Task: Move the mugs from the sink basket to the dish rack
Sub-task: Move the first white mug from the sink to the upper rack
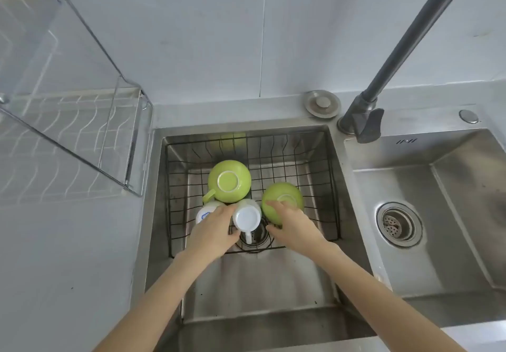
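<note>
A black wire sink basket sits in the left sink basin and holds several upside-down mugs. A green mug stands at the back. A plain white mug stands in the middle with its handle toward me. My left hand lies over a white mug with blue print, fingers around its side. My right hand grips a second green mug on the right. The wire dish rack stands on the counter to the left, with nothing in it.
A dark curved faucet rises between the two basins. The right basin has a drain strainer. A round metal sink plug lies on the ledge behind the sink. Grey tiled wall is at the back.
</note>
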Available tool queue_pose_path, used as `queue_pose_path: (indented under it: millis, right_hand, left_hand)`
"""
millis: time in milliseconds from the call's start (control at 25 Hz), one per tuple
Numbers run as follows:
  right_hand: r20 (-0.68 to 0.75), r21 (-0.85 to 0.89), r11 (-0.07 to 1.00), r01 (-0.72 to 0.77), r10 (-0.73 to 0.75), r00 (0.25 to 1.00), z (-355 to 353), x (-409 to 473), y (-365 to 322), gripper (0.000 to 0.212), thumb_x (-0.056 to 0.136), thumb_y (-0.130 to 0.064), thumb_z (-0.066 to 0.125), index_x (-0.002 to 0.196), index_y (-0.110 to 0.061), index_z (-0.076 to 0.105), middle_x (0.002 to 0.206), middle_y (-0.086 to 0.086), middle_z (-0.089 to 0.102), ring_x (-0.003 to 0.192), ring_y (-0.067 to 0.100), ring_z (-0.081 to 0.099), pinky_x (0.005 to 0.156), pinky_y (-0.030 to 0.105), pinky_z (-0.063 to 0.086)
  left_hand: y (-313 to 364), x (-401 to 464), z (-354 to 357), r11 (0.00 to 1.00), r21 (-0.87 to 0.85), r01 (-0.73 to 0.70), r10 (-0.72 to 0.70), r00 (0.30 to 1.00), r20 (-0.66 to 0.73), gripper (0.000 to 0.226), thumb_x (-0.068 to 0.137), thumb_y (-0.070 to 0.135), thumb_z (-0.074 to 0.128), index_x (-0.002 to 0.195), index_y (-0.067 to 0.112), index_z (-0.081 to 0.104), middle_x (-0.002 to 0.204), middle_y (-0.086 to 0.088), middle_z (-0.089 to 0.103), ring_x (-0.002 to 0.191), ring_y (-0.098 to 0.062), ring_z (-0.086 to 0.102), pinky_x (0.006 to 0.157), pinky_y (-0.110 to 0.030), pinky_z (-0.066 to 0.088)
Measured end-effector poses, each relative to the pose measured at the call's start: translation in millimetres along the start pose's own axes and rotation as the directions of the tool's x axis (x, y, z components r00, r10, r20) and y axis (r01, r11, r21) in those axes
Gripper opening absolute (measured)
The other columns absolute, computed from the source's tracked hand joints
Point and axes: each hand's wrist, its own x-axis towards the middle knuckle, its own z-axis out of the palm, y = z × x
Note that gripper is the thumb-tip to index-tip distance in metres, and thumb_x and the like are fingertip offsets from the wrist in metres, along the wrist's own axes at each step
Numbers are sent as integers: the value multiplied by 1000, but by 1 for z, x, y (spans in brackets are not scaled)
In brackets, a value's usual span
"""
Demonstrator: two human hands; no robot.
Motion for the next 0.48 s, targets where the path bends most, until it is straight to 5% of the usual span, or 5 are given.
queue_pose_path:
  millis: [280,480]
  right_hand:
    - [86,-101,995,23,-14,996,35,42,11,66,86,-6,48,144,-23,23,145,6,36,119,35,51,85,43,48]
    - [56,-109,993,42,-36,998,48,56,12,66,87,-5,51,145,-18,22,148,3,32,120,33,51,83,44,52]
  left_hand:
    - [-18,31,32,999,44,15,-19,996,87,58,87,17,51,140,19,25,140,-2,39,119,-25,48,83,-45,50]
    - [-17,40,43,990,138,-5,2,1000,24,60,88,14,49,141,18,19,141,-2,36,110,-27,53,66,-36,41]
